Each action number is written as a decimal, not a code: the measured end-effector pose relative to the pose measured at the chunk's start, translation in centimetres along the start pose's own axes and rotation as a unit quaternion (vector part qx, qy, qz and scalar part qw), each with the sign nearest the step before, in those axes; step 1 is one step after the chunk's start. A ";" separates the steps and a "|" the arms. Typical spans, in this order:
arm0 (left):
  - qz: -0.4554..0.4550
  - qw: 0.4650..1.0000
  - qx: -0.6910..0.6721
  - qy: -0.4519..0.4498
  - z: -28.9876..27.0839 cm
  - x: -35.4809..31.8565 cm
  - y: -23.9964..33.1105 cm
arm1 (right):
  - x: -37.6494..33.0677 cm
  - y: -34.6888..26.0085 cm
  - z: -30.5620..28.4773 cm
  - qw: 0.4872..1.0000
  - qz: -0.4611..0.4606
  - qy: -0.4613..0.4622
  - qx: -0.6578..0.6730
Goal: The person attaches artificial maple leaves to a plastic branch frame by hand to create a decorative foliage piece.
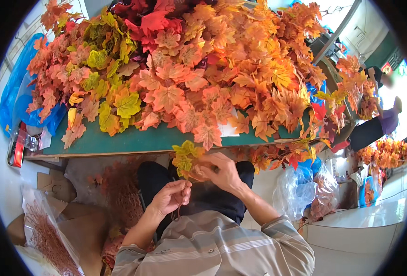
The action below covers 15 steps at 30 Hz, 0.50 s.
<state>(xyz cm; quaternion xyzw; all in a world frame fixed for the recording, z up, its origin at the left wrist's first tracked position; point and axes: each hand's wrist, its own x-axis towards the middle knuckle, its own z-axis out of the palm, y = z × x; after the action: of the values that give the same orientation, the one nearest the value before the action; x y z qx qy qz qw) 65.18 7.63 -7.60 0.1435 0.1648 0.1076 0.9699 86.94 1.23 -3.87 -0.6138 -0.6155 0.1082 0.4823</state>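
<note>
Above my lap, my left hand is closed, pinching a thin brown stem between thumb and fingers. Part of that stem loops down below the hand. A small cluster of yellow-green artificial maple leaves stands up just above the pinch. My right hand is at the cluster's right side, its fingers curled together. An orange leaf partly shows beside these fingers, and what they hold is hidden. Just beyond my hands, orange artificial maple leaves hang over the near edge of the green table.
A big heap of red, orange and yellow leaves covers most of the table. Clear plastic bags stand at right. At lower left, brown stems lie in a bag by cardboard. Another person is at far right.
</note>
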 end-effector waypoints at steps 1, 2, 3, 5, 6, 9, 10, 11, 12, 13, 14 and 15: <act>0.000 1.000 -0.002 -0.002 -0.2 0.1 0.1 | 0.3 -0.8 -1.1 1.000 0.000 -0.002 -0.002; 0.017 1.000 -0.007 0.015 -0.4 0.2 0.2 | 1.0 -1.4 -2.3 1.000 0.018 0.020 0.007; 0.029 0.999 -0.010 0.032 -0.6 0.2 0.1 | 1.6 -1.9 -3.4 0.998 0.039 0.044 0.015; 0.030 0.998 -0.010 0.050 -0.5 0.1 -0.2 | 4.5 -2.0 -4.3 0.993 0.003 0.056 -0.107; 0.030 0.999 -0.005 0.039 -0.4 0.4 -0.4 | 6.4 -1.8 -4.0 0.993 -0.004 0.069 -0.099; 0.052 0.998 0.005 0.031 0.5 1.0 -0.5 | 10.5 0.8 -2.5 0.983 -0.008 0.064 -0.172; 0.063 0.997 0.013 0.033 0.9 1.1 -0.6 | 10.9 2.5 -2.1 0.974 0.049 -0.007 -0.223; 0.065 0.997 0.014 0.035 1.1 1.0 -0.5 | 11.4 3.8 -1.6 0.955 0.100 -0.081 -0.266; 0.072 0.997 0.009 0.035 1.1 0.8 -0.5 | 11.8 4.3 -1.8 0.959 0.122 -0.099 -0.234; 0.077 0.996 0.003 0.035 1.1 0.7 -0.5 | 12.0 4.7 -1.8 0.960 0.117 -0.103 -0.233; 0.082 0.996 0.002 0.036 0.9 0.7 -0.3 | 12.1 5.1 -1.9 0.970 0.108 -0.082 -0.202; 0.085 0.996 -0.004 0.038 0.6 0.3 -0.4 | 11.9 5.2 -2.0 0.978 0.102 -0.061 -0.169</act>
<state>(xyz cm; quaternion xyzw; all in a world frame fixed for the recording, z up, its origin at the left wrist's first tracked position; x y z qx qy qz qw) 65.75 7.19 -7.28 0.1489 0.1879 0.1952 0.9510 94.33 11.70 -1.14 -0.7383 -0.5874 0.0889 0.3192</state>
